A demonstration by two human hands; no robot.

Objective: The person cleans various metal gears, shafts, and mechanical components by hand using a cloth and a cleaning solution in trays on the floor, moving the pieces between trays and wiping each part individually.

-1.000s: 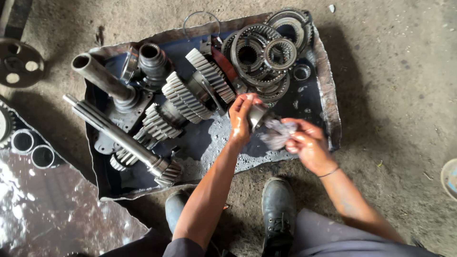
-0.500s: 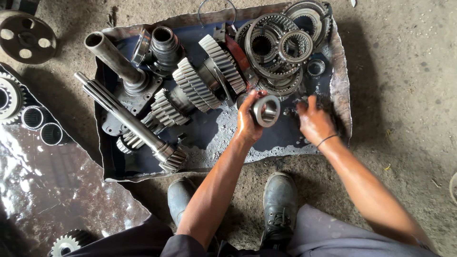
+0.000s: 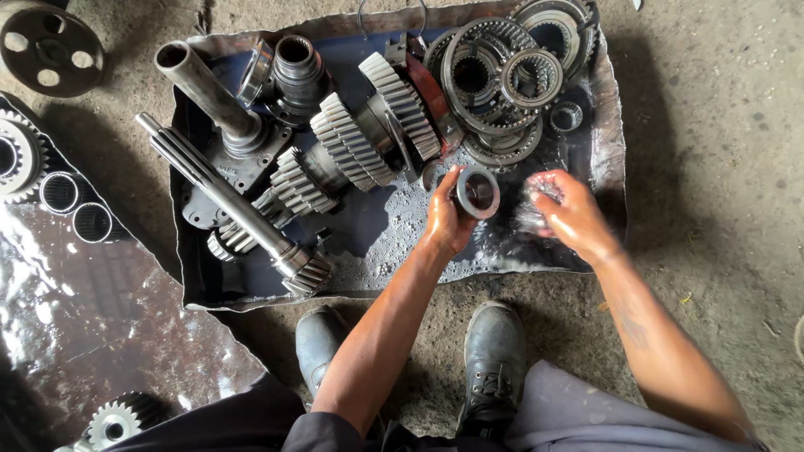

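Head view, looking straight down at a shallow metal tray (image 3: 607, 159) lying on a concrete floor (image 3: 712, 100). The left hand (image 3: 446, 219) is closed around a short metal sleeve (image 3: 477, 192), thumb on one side and fingers on the other, holding it above the wet tray floor with its bore facing the camera. The right hand (image 3: 574, 213) is just beside it, to the right, with its fingers curled over a wet grey rag (image 3: 532, 211); the rag is blurred, and it cannot be determined how tightly it is gripped. Hand and rag are apart from the sleeve.

Tray contents, left to right:
- A long splined shaft (image 3: 222, 201) lies diagonally, ending in a small gear near the front rim.
- A hollow tube on a flanged housing (image 3: 205, 92) lies behind the shaft.
- A cluster gear shaft (image 3: 352, 155) with several toothed steps lies in the middle, just behind the left hand.
- A stack of toothed rings (image 3: 494, 79) occupies the rear right corner, with a small bearing (image 3: 567, 116) next to it.

Outside the tray, a round disc with holes (image 3: 52, 52) rests on the floor at upper left. A second wet sheet (image 3: 100, 335) at lower left carries two bearing rings (image 3: 75, 205) and a gear (image 3: 15, 157). Two dark boots (image 3: 494, 351) stand at the front edge of the tray.
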